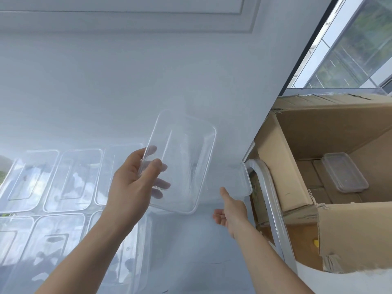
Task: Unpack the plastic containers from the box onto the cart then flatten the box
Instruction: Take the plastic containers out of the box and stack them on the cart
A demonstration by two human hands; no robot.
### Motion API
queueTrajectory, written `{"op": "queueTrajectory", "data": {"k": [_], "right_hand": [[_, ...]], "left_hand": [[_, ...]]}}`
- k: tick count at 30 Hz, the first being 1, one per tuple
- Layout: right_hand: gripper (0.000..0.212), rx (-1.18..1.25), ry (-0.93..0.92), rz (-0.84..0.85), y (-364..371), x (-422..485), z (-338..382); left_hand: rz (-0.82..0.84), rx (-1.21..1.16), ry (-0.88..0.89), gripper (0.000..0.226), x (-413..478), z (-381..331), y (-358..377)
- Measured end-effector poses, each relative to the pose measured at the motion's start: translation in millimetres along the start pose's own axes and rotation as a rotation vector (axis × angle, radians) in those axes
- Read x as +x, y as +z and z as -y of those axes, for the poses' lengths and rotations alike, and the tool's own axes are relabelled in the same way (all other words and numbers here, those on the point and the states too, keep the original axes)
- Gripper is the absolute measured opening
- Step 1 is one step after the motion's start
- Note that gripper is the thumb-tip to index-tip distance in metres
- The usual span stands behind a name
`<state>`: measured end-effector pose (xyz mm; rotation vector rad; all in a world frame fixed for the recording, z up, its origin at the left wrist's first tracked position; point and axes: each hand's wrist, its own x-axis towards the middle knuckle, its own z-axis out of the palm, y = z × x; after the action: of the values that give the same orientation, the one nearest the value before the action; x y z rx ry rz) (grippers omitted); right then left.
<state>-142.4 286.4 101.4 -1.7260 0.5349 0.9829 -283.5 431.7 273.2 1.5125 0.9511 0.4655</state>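
A: Left hand (131, 183)?
B: We log its fingers (158, 166) curled round the rim of a clear container (182, 158), held tilted above the cart (191, 262).
A: Right hand (230, 211)?
B: Fingers loose, thumb raised by a second clear piece (237, 181) at the cart's edge; contact we cannot tell.
A: Box (350, 230)?
B: Right of the cart, open, one lidded container (344, 175) inside. Rows of containers (70, 179) lie on the cart's left.

Box (318, 124) cropped right; containers (12, 240) cropped left.

Bright daylight, apparently from the window (347, 41); soft haze, edges bowed by wide-angle lens
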Motion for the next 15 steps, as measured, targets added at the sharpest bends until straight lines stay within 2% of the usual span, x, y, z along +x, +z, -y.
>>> {"op": "queueTrajectory", "data": {"k": [2,4,7,10,13,15], "right_hand": [[0.042,-0.043,-0.014,-0.003,-8.4,-12.7,0.1],[0.052,-0.157,-0.105,-0.039,-17.4,-28.5,3.0],[0.048,-0.232,-0.411,-0.106,-30.4,-55.8,13.8],[0.034,-0.049,-0.676,-0.054,-46.6,-89.4,34.2],[0.063,0.027,-0.847,0.098,-65.7,-109.6,49.5],[0.068,0.000,-0.879,0.142,-75.2,-116.6,51.8]], "left_hand": [[0.027,0.018,0.000,0.042,-1.3,-2.2,1.9],[0.054,0.029,0.001,0.041,-2.0,-4.2,5.3],[0.114,0.045,-0.005,0.040,-3.3,-8.1,11.7],[0.219,0.098,-0.012,0.036,-7.9,-13.9,18.7],[0.346,0.154,-0.007,0.032,-14.2,-17.9,26.5],[0.427,0.181,0.002,0.021,-17.9,-17.8,32.7]]}}
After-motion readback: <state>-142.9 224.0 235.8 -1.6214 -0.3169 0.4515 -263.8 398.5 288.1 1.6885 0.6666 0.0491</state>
